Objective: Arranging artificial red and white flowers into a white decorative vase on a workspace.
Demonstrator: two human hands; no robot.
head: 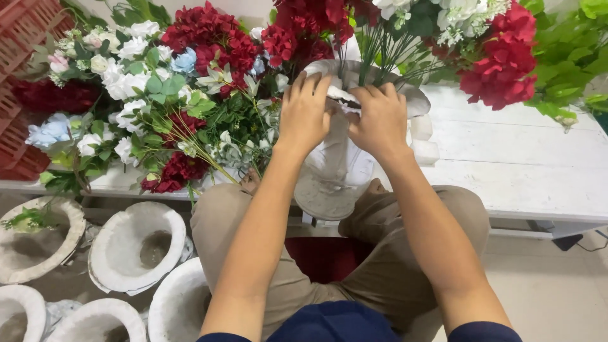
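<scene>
Fingertips of both hands are hidden where they dig into the mouth of a white urn-shaped vase (334, 171), so what exactly they pinch is hard to make out. The left hand (305, 114) curls over the near-left part of the rim; the right hand (380, 120) presses just beside it, thumb side touching the left hand, fingers bent down onto the rim among green stems (373, 54). Both are clenched on the vase mouth, though whether they also hold stems I cannot tell. The stems rise away from the hands to red and white blooms (500, 57) that are cut off by the top edge.

The vase leans from the person's lap up against the edge of a white plank counter (519, 158), its round foot below the wrists. The counter stretches away to the right of the right hand. Left of the left hand, a heap of artificial flowers (171, 88) lies on the counter: red hydrangea heads, white roses, pale blue blooms, green leaves. Further left a red plastic crate (19, 38) is partly cropped.

Below the left forearm, on the floor, stand several empty white vases (136, 244) seen from above, some cut off by the lower edge; the far-left one holds a small green sprig (28, 218).
</scene>
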